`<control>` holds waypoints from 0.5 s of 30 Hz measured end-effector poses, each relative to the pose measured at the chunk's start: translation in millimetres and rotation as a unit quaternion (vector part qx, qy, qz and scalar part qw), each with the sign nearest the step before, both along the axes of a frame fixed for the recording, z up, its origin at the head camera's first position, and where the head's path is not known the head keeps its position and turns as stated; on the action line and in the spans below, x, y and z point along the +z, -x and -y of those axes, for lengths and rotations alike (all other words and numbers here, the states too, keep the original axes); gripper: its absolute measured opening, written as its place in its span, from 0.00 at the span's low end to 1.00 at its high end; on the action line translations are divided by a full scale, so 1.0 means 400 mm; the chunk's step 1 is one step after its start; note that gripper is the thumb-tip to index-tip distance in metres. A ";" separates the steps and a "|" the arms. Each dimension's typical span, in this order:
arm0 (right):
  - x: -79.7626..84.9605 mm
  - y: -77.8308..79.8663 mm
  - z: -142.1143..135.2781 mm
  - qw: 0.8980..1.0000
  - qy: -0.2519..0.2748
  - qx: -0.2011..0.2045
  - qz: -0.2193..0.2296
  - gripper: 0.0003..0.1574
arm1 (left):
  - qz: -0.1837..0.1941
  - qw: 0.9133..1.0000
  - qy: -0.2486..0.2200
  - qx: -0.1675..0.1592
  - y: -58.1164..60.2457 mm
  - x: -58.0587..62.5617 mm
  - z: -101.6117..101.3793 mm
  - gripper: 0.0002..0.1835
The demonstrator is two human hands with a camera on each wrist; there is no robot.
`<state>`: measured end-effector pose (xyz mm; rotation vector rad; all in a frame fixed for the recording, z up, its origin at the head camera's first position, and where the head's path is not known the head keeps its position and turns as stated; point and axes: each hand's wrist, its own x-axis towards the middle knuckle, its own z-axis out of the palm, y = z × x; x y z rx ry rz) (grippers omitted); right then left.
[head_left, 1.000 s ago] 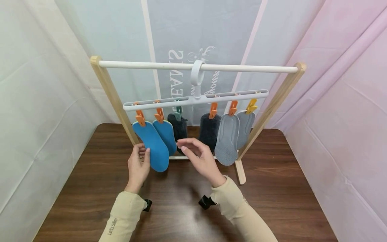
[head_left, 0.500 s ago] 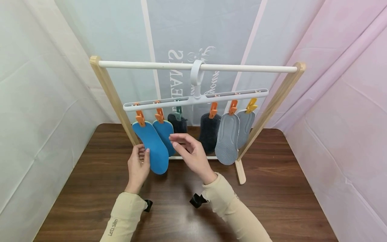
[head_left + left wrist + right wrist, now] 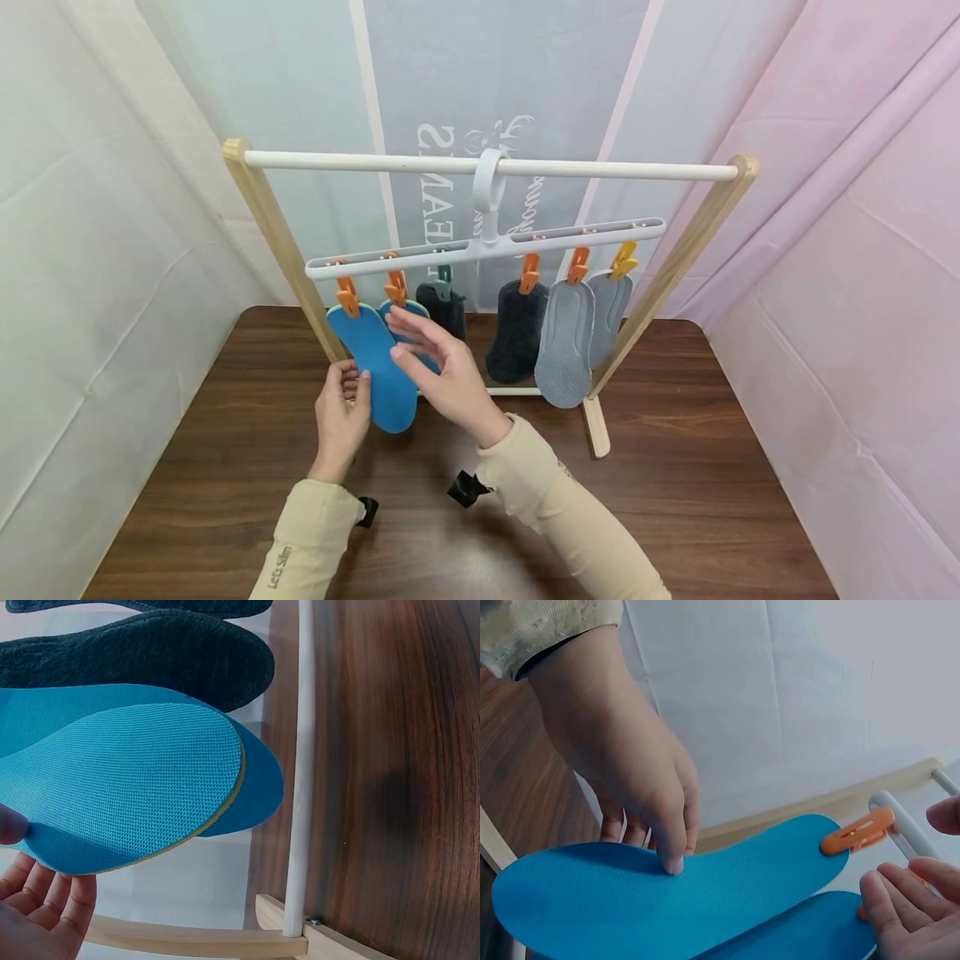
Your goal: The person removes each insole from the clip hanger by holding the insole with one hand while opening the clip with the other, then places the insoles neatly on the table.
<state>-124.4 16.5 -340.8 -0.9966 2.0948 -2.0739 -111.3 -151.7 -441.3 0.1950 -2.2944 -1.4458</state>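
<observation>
Curtains, head view: pale cloth curtains (image 3: 465, 75) with lettering hang behind the hanger (image 3: 487, 243).
White rail (image 3: 337, 162): sits above the hanger and carries it; wooden posts (image 3: 278, 242) stand beyond the hanger's two ends.
Dark insoles (image 3: 517, 333): hang either side of the hanger's middle, a gap between them.
Grey insoles (image 3: 564, 342): overlap under the hanger's right end.
Front blue insole (image 3: 378, 367): hangs from an orange clip (image 3: 348, 298) under the hanger's left end.
Rear blue insole (image 3: 412, 308): under the hanger's left half, partly behind the front one.
Left hand (image 3: 343, 417): pinches the front blue insole's outer edge, below the hanger's left end.
Right hand (image 3: 442, 375): fingers extended, thumb apart, below the hanger's left half; contact cannot be told.
Tabletop (image 3: 405, 542): dark wood, below the hanger.
Lower bar, left wrist view: a white bar (image 3: 300, 765) runs below the hanger, just past the blue tips.
Thumb, right wrist view: the left thumb (image 3: 673, 844) lies on the front blue insole's face, below the hanger.
</observation>
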 end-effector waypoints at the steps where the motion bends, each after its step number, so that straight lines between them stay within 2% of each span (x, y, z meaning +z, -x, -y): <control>1: 0.000 0.001 0.004 1.000 -0.004 0.001 -0.003 0.30 | 0.001 1.000 0.000 0.000 -0.001 0.000 0.000 0.13; 8: -0.004 -0.002 0.027 0.999 -0.040 0.003 -0.030 0.33 | 0.002 1.000 -0.012 -0.005 -0.004 0.000 0.003 0.13; 15: 0.004 0.015 0.055 0.997 -0.060 0.004 -0.055 0.30 | -0.006 1.000 0.002 0.011 -0.005 0.001 0.003 0.12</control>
